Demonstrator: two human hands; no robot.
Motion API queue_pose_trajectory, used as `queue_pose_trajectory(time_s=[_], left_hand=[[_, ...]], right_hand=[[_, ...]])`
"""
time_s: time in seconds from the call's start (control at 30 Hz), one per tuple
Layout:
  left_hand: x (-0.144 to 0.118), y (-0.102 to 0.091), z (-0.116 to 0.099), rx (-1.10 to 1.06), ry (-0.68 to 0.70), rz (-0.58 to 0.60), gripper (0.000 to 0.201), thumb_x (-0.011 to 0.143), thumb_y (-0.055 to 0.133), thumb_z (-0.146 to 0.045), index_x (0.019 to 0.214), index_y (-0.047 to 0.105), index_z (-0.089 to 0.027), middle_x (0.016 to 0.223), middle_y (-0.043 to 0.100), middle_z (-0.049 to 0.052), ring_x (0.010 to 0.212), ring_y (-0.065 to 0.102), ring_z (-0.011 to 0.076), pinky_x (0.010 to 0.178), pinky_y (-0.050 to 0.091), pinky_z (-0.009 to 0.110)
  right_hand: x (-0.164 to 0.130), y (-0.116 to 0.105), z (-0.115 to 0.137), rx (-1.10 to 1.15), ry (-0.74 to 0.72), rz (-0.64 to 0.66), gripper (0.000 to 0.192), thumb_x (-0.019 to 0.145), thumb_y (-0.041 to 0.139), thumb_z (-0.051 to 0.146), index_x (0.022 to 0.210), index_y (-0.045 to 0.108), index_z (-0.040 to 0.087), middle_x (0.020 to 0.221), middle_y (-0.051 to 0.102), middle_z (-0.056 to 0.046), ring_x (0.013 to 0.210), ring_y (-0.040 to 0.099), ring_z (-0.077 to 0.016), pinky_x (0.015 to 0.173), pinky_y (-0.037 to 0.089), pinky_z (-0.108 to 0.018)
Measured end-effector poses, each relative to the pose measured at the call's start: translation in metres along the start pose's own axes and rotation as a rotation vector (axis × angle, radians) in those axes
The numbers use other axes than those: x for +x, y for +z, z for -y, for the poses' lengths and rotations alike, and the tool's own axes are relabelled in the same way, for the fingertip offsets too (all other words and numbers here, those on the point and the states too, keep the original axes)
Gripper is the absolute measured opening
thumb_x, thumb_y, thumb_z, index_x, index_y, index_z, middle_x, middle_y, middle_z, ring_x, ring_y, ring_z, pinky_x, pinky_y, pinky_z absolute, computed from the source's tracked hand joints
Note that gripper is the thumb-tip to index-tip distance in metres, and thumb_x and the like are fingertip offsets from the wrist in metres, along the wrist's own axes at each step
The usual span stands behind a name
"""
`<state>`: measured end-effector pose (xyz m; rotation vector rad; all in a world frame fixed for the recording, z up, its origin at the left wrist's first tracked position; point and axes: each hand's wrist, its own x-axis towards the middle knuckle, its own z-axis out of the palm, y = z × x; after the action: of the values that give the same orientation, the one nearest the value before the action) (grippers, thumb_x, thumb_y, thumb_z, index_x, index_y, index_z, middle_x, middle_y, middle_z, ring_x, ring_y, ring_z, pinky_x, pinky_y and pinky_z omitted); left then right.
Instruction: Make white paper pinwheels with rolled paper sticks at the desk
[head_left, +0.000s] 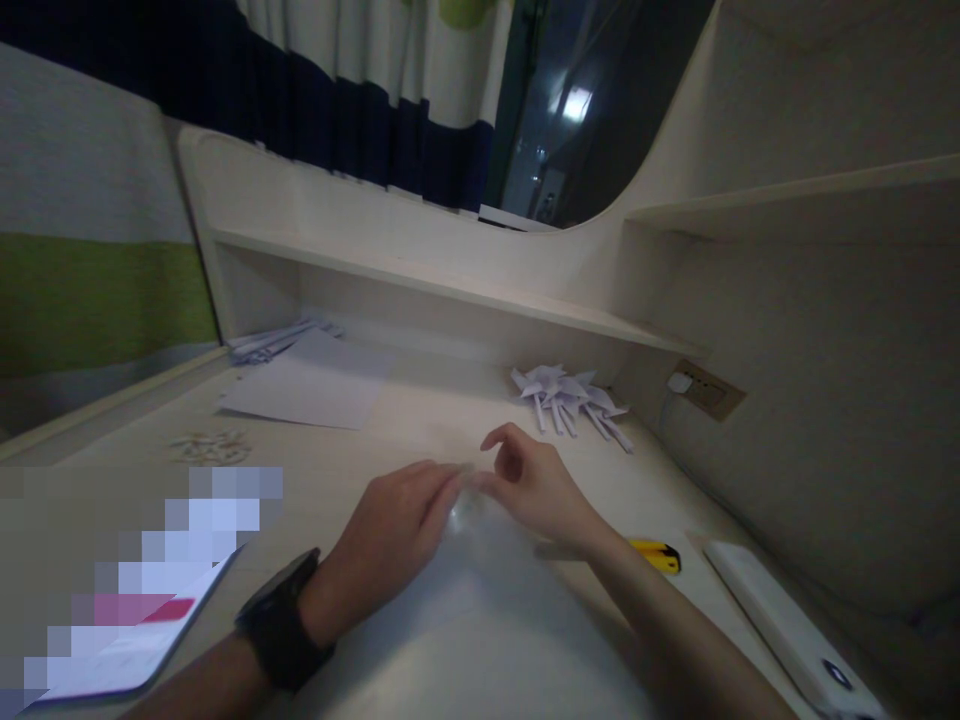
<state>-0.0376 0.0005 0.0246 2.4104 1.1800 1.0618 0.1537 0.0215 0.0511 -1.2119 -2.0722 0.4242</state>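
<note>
Over the middle of the desk my two hands meet. My left hand, a dark watch on its wrist, has its fingers closed around a small, shiny, clear thing; blur and the fingers hide what kind it is. My right hand is beside it, thumb near the left fingertips. The right index finger is bent and raised, with a gap to the thumb and nothing visible in that gap. Behind the right forearm a yellow and black handle sticks out, perhaps of a cutter.
Several white paper pinwheels lie at the back right. White paper sheets and folded paper strips are at the back left, with small thin pieces nearer. A tablet, partly pixelated, lies left; a long white case lies right.
</note>
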Motion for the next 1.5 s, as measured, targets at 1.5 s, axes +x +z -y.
queue_pose_trajectory(time_s=[1.5], left_hand=[[0.007,-0.006,0.009,-0.387,-0.11,0.061,0.028,0.097,0.033,-0.034,0.082,0.051,-0.019,0.077,0.057,0.0,0.074,0.054,0.0166,0.069,0.043,0.03]], right_hand=[[0.013,0.002,-0.023,0.804,0.159,-0.121,0.028,0.077,0.066,0.043,0.075,0.052,0.019,0.057,0.045,0.007,0.05,0.043,-0.0082,0.055,0.043,-0.025]])
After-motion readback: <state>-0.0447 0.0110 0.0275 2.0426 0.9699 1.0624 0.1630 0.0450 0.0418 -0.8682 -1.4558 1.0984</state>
